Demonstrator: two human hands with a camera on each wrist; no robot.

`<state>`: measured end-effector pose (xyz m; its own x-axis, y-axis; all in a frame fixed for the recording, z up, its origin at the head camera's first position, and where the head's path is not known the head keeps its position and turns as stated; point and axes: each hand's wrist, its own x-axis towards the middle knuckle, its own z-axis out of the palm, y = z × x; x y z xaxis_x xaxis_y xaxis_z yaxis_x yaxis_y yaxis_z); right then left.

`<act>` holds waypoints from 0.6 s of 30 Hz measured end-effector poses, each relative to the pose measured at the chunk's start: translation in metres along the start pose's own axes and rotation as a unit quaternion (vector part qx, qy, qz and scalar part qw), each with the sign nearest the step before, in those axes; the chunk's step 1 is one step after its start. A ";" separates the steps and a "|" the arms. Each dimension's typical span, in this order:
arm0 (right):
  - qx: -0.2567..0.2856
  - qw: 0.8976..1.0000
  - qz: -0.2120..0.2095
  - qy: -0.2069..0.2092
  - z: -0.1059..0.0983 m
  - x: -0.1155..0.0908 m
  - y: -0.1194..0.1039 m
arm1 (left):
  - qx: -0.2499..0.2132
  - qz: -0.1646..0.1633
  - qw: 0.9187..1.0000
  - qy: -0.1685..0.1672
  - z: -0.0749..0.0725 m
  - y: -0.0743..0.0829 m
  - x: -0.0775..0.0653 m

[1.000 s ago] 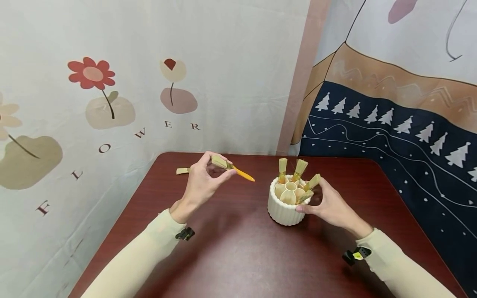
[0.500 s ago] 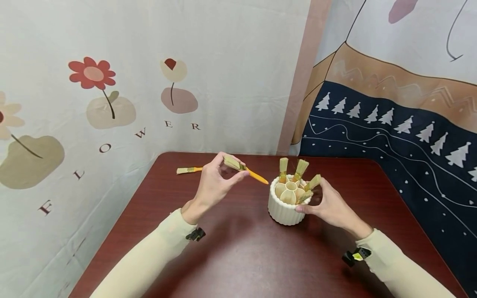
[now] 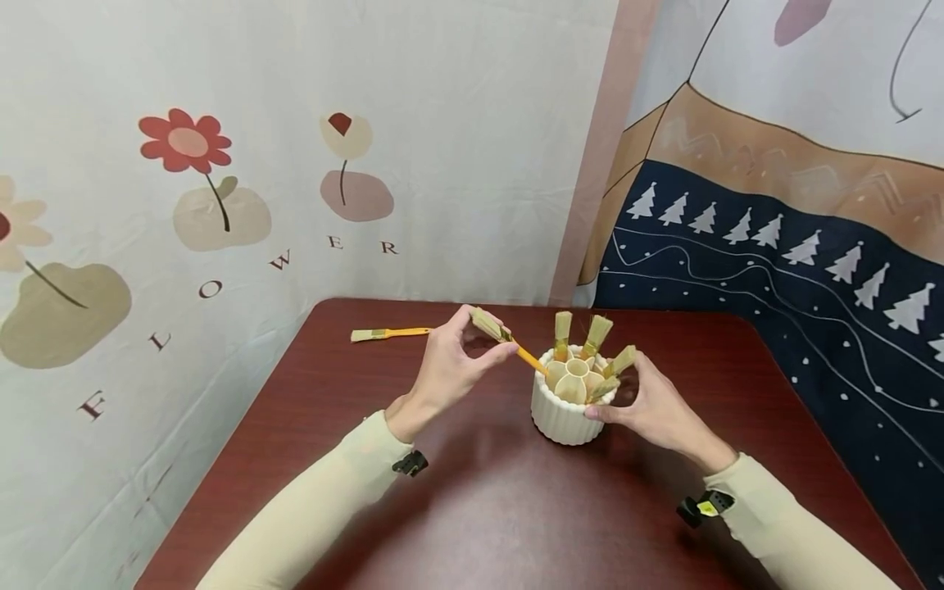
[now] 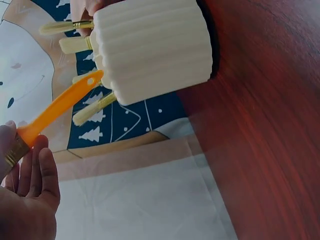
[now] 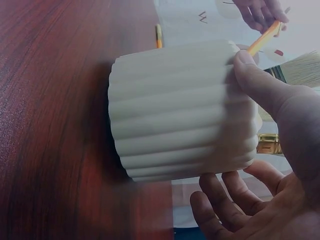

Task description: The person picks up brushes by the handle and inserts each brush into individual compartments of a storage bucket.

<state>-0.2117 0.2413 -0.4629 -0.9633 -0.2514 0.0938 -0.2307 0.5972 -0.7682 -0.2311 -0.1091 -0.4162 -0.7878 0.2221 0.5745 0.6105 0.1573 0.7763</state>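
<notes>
My left hand (image 3: 453, 365) pinches a flat bristle paintbrush (image 4: 60, 107) with an orange handle near its metal band. Its handle points down to the right, and the tip is at the left rim of a white ribbed round holder (image 3: 566, 419). Petal-shaped compartments (image 3: 571, 388) fill the holder's top. Several paintbrushes (image 3: 562, 329) stand in it, bristles up, at the back and right side. My right hand (image 3: 656, 406) grips the holder from the right, thumb on the near side of the rim, as the right wrist view also shows; its fingers curve round the far side.
Another orange-handled paintbrush (image 3: 387, 333) lies on the dark red table (image 3: 472, 508), near the back left edge. Behind the table hang a pale flower-print cloth (image 3: 472, 164) and a navy cloth (image 3: 737, 287) with white trees.
My left hand has moved right with its paintbrush, bringing the handle tip to the holder's rim. More of the brush lying on the table shows now. My right hand stays on the holder.
</notes>
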 end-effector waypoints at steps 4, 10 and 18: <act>0.000 1.000 0.000 0.000 -0.001 0.001 0.000 | 0.002 -0.005 1.000 -0.006 0.012 -0.004 0.002; -0.005 1.000 0.000 0.000 0.001 0.000 0.001 | 0.013 -0.027 0.999 -0.022 0.027 -0.014 0.001; -0.009 1.000 -0.008 0.006 0.002 -0.003 0.000 | 0.043 -0.063 0.996 -0.036 0.040 -0.022 -0.003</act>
<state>-0.2089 0.2404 -0.4641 -0.9609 -0.2521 0.1147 -0.2493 0.6068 -0.7547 -0.2386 -0.0752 -0.4453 -0.8531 0.2627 0.4507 0.5135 0.2697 0.8146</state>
